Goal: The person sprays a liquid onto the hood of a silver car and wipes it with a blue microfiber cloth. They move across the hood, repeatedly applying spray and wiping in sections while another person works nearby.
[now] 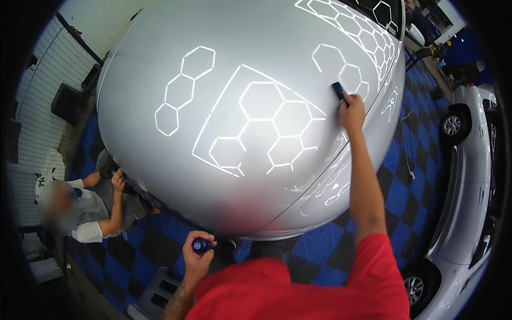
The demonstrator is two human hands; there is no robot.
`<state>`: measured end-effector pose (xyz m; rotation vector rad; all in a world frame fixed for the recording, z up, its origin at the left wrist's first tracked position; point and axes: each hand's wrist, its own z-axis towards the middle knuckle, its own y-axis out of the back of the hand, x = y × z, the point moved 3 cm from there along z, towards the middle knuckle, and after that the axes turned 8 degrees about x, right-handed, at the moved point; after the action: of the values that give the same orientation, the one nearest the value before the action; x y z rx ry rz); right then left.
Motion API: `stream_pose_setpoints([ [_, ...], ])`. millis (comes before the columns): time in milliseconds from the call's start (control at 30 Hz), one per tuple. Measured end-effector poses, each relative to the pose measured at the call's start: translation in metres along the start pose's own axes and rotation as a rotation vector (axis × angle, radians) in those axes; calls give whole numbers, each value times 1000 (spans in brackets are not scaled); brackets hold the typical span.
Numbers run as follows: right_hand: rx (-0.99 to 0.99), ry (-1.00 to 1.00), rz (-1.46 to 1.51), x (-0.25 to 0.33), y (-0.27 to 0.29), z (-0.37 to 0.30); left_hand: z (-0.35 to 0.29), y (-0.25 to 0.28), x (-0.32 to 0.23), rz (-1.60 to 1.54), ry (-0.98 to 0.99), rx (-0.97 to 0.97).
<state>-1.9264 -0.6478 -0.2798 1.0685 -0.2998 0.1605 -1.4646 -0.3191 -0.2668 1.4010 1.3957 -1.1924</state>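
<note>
Wide and glossy, the silver car hood (144,69) fills the middle of the view, with white hexagon-shaped light reflections across it. My right hand (352,113) reaches out over the hood's right side, its fingers closed on a small dark applicator block (337,90) that appears to rest on the paint. Close to my body, just off the hood's front edge, my left hand (196,258) is wrapped round a small dark blue bottle (200,245), seen from its top. The lower part of the bottle is hidden in the hand.
At left, another person (98,210) crouches by the car's front, hands near its edge. A second silver vehicle (469,213) stands at right. Blue and black tiles (394,181) cover the floor, where a cable (406,149) lies. A grey step stool (154,293) is near my left arm.
</note>
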Motion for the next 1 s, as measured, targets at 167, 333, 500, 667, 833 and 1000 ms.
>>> stream_pose_setpoints([
  [167, 188, 137, 66, 109, -4, -211, 18, 15, 2, -2, -16, 129],
  [333, 282, 250, 236, 219, 3, -364, 30, 45, 1, -5, -38, 152],
  [500, 261, 382, 120, 170, -1, -268, 25, 53, -3, 28, -96, 125],
  [667, 163, 186, 11, 79, -13, -22, 8, 47, -3, 17, -80, -20],
  [833, 29, 10, -15, 60, -20, 43, -10, 45, 3, -7, -74, -116],
  [1000, 71, 254, 109, 160, -24, -157, -9, 54, 15, 11, -75, -67],
])
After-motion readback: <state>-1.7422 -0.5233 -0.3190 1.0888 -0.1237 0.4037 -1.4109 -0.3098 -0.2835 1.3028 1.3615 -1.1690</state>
